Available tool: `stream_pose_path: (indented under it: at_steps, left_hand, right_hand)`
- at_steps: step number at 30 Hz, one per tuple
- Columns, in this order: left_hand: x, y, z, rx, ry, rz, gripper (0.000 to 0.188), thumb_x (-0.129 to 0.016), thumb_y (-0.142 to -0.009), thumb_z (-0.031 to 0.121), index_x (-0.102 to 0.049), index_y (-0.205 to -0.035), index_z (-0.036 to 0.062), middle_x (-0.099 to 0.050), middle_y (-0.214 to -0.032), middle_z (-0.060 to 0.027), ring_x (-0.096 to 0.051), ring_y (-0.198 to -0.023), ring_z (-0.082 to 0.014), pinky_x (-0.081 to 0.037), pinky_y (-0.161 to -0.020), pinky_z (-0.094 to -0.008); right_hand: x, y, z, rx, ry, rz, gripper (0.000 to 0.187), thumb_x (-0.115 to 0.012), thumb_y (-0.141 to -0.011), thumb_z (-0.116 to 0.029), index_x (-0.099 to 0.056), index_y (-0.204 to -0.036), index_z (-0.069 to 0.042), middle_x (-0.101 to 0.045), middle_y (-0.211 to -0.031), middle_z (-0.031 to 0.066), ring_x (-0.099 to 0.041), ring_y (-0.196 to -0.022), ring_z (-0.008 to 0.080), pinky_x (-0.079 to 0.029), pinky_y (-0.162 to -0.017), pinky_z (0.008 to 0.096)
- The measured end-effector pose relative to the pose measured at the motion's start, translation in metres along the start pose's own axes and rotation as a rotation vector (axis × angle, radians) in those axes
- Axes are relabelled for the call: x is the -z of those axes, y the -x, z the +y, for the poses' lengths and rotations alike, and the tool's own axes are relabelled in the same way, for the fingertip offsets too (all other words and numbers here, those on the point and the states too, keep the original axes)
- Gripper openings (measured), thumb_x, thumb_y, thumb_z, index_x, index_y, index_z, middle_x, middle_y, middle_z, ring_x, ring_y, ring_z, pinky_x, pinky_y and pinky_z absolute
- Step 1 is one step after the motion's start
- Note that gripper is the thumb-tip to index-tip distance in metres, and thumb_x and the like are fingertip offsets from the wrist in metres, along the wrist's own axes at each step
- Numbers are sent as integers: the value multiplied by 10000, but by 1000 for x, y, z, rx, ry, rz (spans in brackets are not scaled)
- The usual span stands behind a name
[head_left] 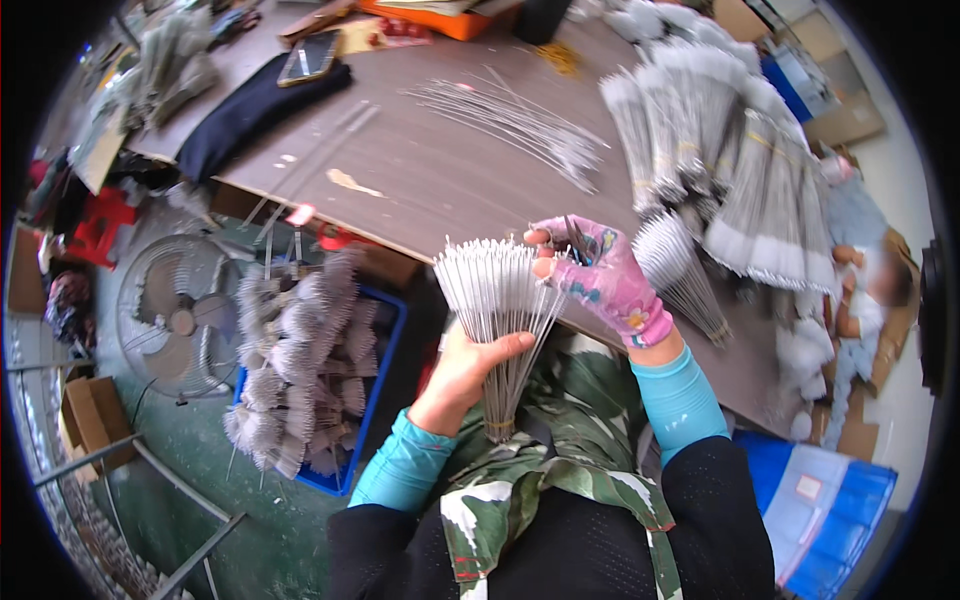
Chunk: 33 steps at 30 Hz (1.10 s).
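Note:
My left hand (pixel 466 368) wraps round the middle of a bundle of thin wire brushes (pixel 488 285). Their white bristled ends fan out at the top, and the wire stems gather at a yellowish band near my lap. My right hand (pixel 605 275), in a pink flowered glove with bare fingertips, is curled at the bundle's upper right edge. A small dark metal tool (pixel 576 236) shows between its fingers; its exact kind is hard to make out. Thumb and forefinger sit close to the brush tips.
Loose wire brushes (pixel 520 125) lie on the brown table (pixel 430 200). Banded bundles (pixel 690 110) are heaped at the right, one bundle (pixel 675 260) near my right hand. A blue crate (pixel 395 350) of brushes stands left, beside a fan (pixel 180 315). Another person (pixel 865 290) is at far right.

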<state>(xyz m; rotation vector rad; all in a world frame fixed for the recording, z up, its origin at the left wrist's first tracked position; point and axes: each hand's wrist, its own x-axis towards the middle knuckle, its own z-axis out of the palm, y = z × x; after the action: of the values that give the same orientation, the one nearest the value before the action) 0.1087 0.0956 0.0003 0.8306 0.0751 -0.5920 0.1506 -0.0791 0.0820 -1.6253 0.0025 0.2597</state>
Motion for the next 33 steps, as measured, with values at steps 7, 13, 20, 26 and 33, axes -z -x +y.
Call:
stream_pose_path:
  at_steps: [7,13,20,26,33]
  left_hand:
    - [-46,-17,-27,151,-38,-183,405,-695,-731,0,-559,-1113,-11,-611,-1007,-55,-582,-887,-143,-477,-792,-280]
    - [-86,-24,-55,258,11,-292,409,-695,-737,-1,-555,-1121,-13,-619,-1012,-62,-593,-891,-150,-481,-809,-283]
    - [-94,-15,-82,372,14,-293,405,-702,-733,-3,-558,-1111,-12,-619,-990,-56,-596,-862,-137,-493,-782,-275]
    - [-91,-11,-80,420,4,-334,398,-699,-744,24,-557,-1115,-2,-616,-990,-51,-590,-878,-130,-481,-801,-264]
    - [-90,-11,-83,446,48,-362,397,-697,-760,38,-549,-1125,-11,-618,-1000,-55,-592,-889,-134,-484,-805,-270]
  right_hand:
    - [57,72,-5,20,97,125,356,-714,-747,-40,-606,-1086,-23,-622,-965,10,-565,-924,93,-460,-822,252]
    - [85,118,-2,101,213,391,280,-720,-727,-45,-629,-991,-34,-624,-923,-14,-547,-832,67,-458,-767,239]
    - [90,144,15,107,188,476,260,-714,-724,-48,-600,-958,-37,-601,-907,-10,-538,-826,70,-452,-764,237]
    - [95,152,23,118,180,511,236,-724,-695,-25,-565,-868,-47,-576,-877,5,-532,-822,89,-448,-745,246]
    - [98,157,14,64,51,393,188,-654,-708,-8,-545,-856,-46,-560,-892,14,-520,-813,94,-439,-719,238]
